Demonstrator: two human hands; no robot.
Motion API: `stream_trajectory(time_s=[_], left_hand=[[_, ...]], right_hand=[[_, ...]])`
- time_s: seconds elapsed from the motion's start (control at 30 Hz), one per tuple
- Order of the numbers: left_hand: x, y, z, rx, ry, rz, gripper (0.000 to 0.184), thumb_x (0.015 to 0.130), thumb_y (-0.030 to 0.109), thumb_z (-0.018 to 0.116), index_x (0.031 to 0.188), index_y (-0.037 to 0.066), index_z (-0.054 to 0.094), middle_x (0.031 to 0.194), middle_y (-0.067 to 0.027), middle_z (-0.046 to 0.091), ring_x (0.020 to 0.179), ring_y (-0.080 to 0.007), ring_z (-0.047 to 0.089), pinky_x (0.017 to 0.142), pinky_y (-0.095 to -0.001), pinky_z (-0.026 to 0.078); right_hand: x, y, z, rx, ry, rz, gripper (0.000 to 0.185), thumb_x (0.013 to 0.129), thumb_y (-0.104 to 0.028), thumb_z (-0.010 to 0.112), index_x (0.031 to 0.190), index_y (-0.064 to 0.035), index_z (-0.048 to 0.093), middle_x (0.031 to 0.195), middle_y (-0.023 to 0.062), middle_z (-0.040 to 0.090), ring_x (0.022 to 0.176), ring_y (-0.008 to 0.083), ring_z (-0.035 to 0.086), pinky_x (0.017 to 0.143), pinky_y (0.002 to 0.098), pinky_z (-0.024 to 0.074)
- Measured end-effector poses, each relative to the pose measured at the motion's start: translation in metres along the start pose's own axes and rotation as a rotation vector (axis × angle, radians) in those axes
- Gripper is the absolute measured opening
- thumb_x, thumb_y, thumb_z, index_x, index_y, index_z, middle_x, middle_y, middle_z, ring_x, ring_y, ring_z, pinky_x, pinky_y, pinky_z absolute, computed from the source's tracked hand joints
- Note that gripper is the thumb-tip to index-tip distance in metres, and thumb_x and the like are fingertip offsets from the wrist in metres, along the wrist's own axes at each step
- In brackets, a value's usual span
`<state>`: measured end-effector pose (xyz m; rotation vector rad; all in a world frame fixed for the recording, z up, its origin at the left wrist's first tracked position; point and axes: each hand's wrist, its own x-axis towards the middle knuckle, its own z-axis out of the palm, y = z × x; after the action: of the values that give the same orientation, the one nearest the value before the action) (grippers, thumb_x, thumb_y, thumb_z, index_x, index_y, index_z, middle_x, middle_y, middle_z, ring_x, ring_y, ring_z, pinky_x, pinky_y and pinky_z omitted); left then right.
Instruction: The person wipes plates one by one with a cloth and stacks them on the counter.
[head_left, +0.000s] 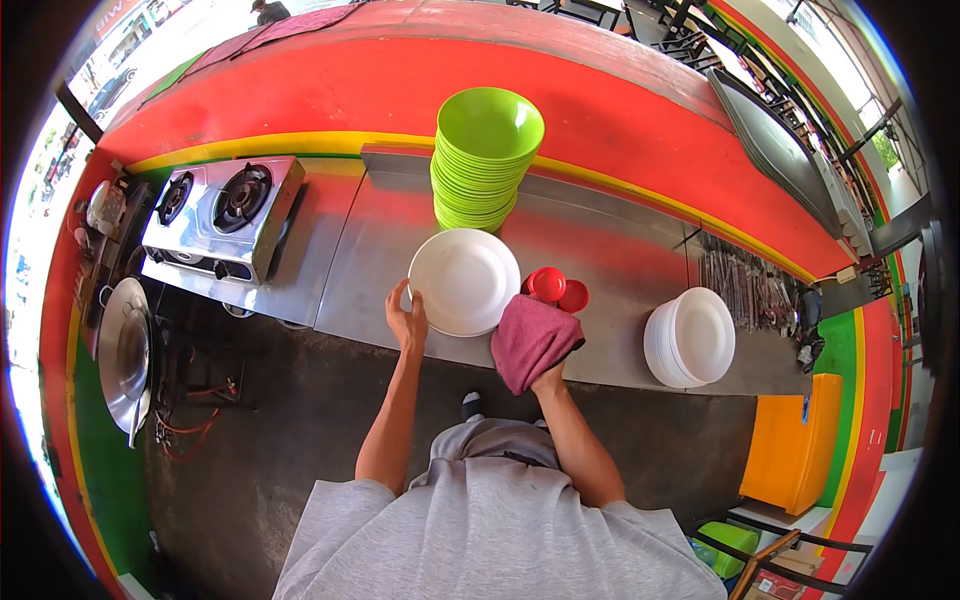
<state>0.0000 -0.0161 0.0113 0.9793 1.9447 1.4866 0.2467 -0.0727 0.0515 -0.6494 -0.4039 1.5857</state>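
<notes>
A white plate is held at its left rim by my left hand, thumb on the upper face and fingers along the edge. My right hand is mostly covered by a maroon cloth, which it holds at the plate's lower right. The cloth's upper left edge meets or overlaps the plate's rim. Just behind the cloth are two small red cups or bowls. A tall stack of green bowls stands behind the plate. Farther right sits a stack of white plates or bowls.
The steel counter runs along a red wall. A two-burner stove stands at left, above a wok. Cutlery lies at the right. Dark trays rest on the ledge. An orange cabinet stands at lower right.
</notes>
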Motion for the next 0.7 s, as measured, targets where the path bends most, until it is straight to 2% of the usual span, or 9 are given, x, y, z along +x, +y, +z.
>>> stream_trajectory(time_s=[0.2,0.3,0.4,0.5,0.6,0.7], left_hand=[[0.008,-0.002,-0.005,-0.035,-0.056,-0.018,0.029,0.083,0.013,0.070,0.112,0.008,0.069,0.125,-0.0150,0.057,0.121,-0.0320,0.052,0.103,-0.0423,0.042],[0.008,-0.002,-0.005,-0.049,-0.025,0.094,0.030,0.083,0.017,0.072,0.111,0.007,0.068,0.127,-0.0152,0.056,0.122,-0.0319,0.052,0.105,-0.0435,0.039],[0.004,-0.001,-0.002,0.111,0.044,0.244,0.038,0.085,0.025,0.073,0.118,0.007,0.066,0.128,-0.0146,0.058,0.119,-0.0303,0.055,0.104,-0.0432,0.038],[-0.007,0.004,0.004,0.008,0.056,0.135,0.045,0.087,0.028,0.074,0.123,0.005,0.060,0.125,-0.0135,0.059,0.118,-0.0275,0.055,0.104,-0.0431,0.037],[-0.010,0.016,0.002,-0.186,-0.045,-0.035,0.044,0.088,0.025,0.072,0.121,0.002,0.054,0.114,-0.0116,0.060,0.112,-0.0248,0.056,0.101,-0.0420,0.039],[-0.006,0.001,0.010,-0.366,-0.048,-0.027,0.043,0.089,0.025,0.072,0.118,0.000,0.052,0.110,-0.0092,0.060,0.104,-0.0195,0.057,0.093,-0.0368,0.043]], right_hand=[[0.006,0.006,-0.007,0.080,0.045,0.034,0.044,0.104,-0.045,0.041,0.132,-0.0130,0.048,0.122,0.0032,0.059,0.111,0.0186,0.058,0.096,0.0361,0.0509],[0.006,0.003,-0.002,0.050,0.046,0.009,0.043,0.103,-0.044,0.042,0.133,-0.0128,0.048,0.122,0.0033,0.059,0.110,0.0192,0.059,0.096,0.0361,0.0511],[0.006,0.001,-0.001,-0.030,0.012,-0.014,0.043,0.103,-0.043,0.044,0.133,-0.0128,0.048,0.121,0.0033,0.059,0.110,0.0197,0.059,0.096,0.0363,0.0511],[0.004,-0.002,0.004,0.006,0.023,0.007,0.042,0.103,-0.043,0.044,0.132,-0.0129,0.049,0.120,0.0034,0.060,0.110,0.0200,0.059,0.096,0.0365,0.0511],[0.003,-0.006,0.009,0.142,0.044,0.075,0.041,0.103,-0.042,0.044,0.131,-0.0129,0.049,0.120,0.0038,0.060,0.111,0.0203,0.059,0.096,0.0365,0.0510],[0.004,-0.006,0.006,0.182,0.068,0.096,0.040,0.103,-0.042,0.043,0.131,-0.0127,0.050,0.121,0.0044,0.060,0.111,0.0208,0.059,0.097,0.0371,0.0505]])
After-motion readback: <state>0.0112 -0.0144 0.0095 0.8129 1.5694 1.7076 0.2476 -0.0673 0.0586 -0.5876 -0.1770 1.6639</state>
